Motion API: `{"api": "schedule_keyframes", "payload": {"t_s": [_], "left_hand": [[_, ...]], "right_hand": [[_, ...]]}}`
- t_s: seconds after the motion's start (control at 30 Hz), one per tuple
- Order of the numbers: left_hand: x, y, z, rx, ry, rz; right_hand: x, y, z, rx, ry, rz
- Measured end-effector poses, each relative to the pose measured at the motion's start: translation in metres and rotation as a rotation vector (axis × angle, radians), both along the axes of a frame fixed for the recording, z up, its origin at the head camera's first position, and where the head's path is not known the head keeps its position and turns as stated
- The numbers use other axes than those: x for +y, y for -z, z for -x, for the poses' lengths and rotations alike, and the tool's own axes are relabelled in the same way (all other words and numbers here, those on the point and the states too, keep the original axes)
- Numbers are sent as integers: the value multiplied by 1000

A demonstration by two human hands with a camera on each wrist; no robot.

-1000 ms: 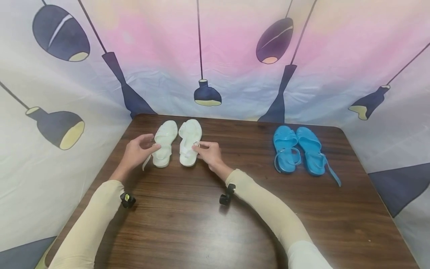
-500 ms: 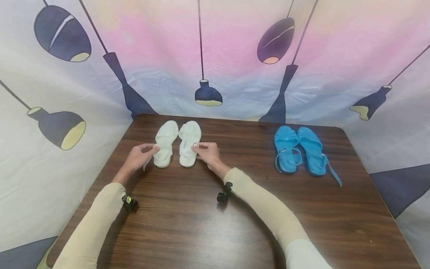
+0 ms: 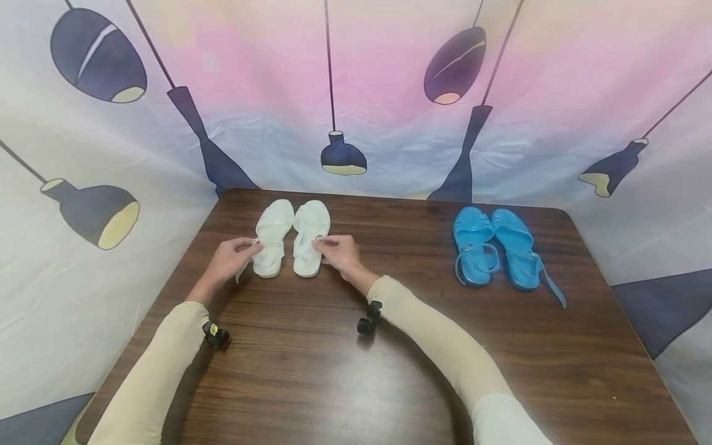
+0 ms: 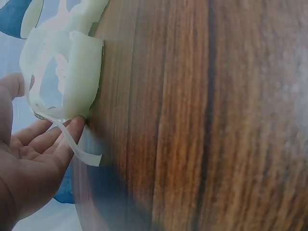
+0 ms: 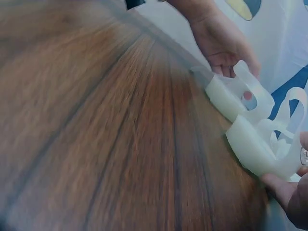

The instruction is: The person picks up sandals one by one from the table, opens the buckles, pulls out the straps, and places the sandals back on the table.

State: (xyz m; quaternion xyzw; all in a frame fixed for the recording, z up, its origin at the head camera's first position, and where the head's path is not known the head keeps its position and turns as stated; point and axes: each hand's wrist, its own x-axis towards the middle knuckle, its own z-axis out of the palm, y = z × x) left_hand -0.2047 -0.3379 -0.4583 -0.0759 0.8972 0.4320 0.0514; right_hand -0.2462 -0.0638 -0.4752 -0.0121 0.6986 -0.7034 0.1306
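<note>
Two white sandals lie side by side at the back left of the table, toes pointing away. My left hand (image 3: 229,259) grips the outer side of the left white sandal (image 3: 269,262), thumb at its ankle strap and fingers low by the sole. In the left wrist view a loose strap end (image 4: 86,156) hangs past the fingers. At the outer edge of the right white sandal (image 3: 306,262), my right hand (image 3: 343,254) pinches the strap near its buckle. The right wrist view shows the heel (image 5: 250,149) of that sandal close beside the left one's heel (image 5: 224,98).
A pair of blue sandals, one with its strap looped (image 3: 474,272) and one with its strap hanging out (image 3: 517,247), stands at the back right of the brown wooden table (image 3: 311,346). A printed cloth (image 3: 389,93) rises behind the table's far edge.
My left hand has come down and taken hold of the left white sandal's side. The right hand has shifted the right white sandal slightly left, nearer its mate. The blue sandals stay put.
</note>
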Motion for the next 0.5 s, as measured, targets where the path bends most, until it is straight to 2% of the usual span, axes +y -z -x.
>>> {"api": "schedule_keyframes", "payload": {"t_s": [0.23, 0.37, 0.5], "left_hand": [[0, 0, 3, -9, -16, -1], [0, 0, 3, -11, -37, -20], [1, -1, 5, -7, -84, -68]], "right_hand": [[6, -1, 1, 32, -34, -60], [14, -3, 2, 111, -52, -176], [23, -6, 4, 218, -52, -298]]}}
